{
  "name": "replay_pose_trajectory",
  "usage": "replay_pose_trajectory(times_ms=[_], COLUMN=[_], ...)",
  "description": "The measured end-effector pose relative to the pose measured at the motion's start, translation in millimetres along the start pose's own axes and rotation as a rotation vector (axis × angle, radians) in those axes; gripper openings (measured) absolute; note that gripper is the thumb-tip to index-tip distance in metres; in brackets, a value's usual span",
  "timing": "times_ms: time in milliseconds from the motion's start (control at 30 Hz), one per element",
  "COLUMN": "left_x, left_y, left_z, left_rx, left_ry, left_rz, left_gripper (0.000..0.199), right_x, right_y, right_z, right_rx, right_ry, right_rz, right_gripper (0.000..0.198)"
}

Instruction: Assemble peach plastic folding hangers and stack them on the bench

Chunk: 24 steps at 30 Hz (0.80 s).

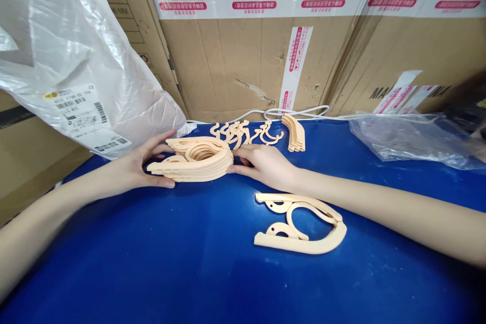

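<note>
Squaring up the hanger stack (207, 172) seems the step in hand: it sits between the left hand (137, 163), clasped around its near end, and the right hand (268, 164), touching its curved end, grip unclear. Next probably calls for even pressure, keeping edges aligned.

The left forearm (61, 204) and right forearm (364, 202) are bare, slender and smooth in contour. Each tapers to a narrow wrist (298, 179). The left grip (137, 166) and right grip (270, 163) are bare five-digit human hands with slim, round-tipped fingers (161, 181). Nail detail is too small to specify.
</note>
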<state>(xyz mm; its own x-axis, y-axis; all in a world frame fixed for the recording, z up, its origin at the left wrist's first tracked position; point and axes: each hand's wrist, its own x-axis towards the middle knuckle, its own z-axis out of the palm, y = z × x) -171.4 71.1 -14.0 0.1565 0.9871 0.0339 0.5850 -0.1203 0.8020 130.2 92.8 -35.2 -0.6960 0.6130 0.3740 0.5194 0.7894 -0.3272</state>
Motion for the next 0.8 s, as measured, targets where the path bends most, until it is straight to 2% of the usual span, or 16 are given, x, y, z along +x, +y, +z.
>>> replay_pose_trajectory(times_ms=[267, 467, 633, 800], left_x=[0.6, 1.8, 0.2, -1.9], left_y=[0.9, 2.0, -4.8, -9.8], left_z=[0.5, 2.5, -2.1, -10.3], left_rx=[0.058, -0.004, 0.125, 0.296], left_ry=[0.018, 0.028, 0.012, 0.048], left_rz=[-0.022, -0.037, 0.032, 0.148], left_gripper=[0.113, 0.110, 0.113, 0.114], right_x=[0.0, 0.1, 0.5, 0.2], right_y=[0.2, 0.5, -0.1, 0.4], right_z=[0.2, 0.4, 0.5, 0.4], right_rx=[-0.012, -0.011, -0.012, -0.016], right_ry=[-0.002, -0.008, -0.002, -0.005], right_rz=[-0.002, 0.001, -0.003, 0.006], right_gripper=[0.040, 0.039, 0.040, 0.040])
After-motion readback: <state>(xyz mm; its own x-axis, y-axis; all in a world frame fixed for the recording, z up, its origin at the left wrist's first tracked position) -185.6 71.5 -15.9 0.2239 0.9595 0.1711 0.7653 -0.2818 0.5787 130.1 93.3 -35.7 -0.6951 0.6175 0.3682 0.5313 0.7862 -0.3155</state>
